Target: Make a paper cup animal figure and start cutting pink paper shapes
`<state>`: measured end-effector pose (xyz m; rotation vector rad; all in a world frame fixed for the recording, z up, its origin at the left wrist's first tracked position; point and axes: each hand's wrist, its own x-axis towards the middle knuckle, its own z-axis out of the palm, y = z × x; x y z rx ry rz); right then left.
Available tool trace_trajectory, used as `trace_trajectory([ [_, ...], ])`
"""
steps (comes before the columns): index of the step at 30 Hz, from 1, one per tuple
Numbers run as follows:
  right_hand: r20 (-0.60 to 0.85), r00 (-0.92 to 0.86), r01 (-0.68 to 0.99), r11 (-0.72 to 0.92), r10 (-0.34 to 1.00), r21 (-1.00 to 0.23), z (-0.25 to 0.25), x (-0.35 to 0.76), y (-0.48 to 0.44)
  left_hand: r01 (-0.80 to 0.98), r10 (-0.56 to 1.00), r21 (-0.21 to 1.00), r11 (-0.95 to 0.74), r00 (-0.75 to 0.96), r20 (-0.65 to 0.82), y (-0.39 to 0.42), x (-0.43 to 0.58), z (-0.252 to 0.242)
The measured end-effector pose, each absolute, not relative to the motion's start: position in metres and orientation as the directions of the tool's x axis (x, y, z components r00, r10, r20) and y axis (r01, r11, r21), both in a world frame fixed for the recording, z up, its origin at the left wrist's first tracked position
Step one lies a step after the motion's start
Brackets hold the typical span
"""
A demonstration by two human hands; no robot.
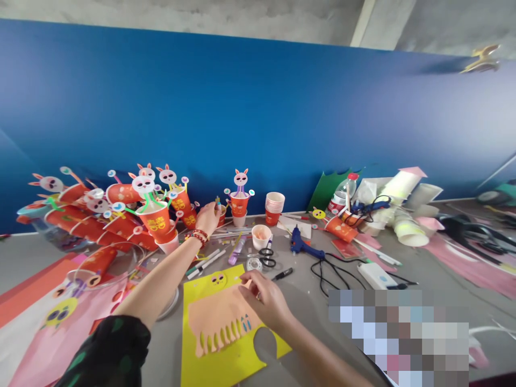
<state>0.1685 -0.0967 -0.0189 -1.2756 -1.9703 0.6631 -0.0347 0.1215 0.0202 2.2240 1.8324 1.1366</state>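
Observation:
My left hand [207, 217] reaches to the back of the table, its fingers closed round the top of a small thing with blue and yellow on it, beside a small red cup [222, 215]. What exactly they grip is too small to make out. Over the right edge of a peach paper sheet [217, 312], my right hand [268, 295] rests with thumb and forefinger apart. The sheet has a fringe of cut-out shapes and two small blue pieces [245, 322]. It lies on yellow paper [201, 371], which has a round hole and a face drawing [218, 279].
Red cups with rabbit faces [151, 223] crowd the left. Behind the papers lie scissors [267, 258], tape [253, 264], a black marker [282, 274] and a white cup [262, 236]. A blue glue gun [304, 244] with its cable, a bottle [342, 193] and paper rolls [403, 204] stand right.

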Motion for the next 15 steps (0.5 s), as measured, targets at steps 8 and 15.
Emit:
trace_trajectory([
  [8, 0.263, -0.254, 0.574, 0.364, 0.931, -0.734, -0.021, 0.172, -0.092, 0.782, 0.854, 0.486, -0.390, 0.109, 0.509, 0.109, -0.047, 0.017],
  [15, 0.296, -0.154, 0.627, 0.325, 0.943, -0.708, -0.010, 0.196, -0.075, 0.697, 0.813, 0.485, -0.528, 0.251, 0.525, 0.042, -0.066, 0.016],
])
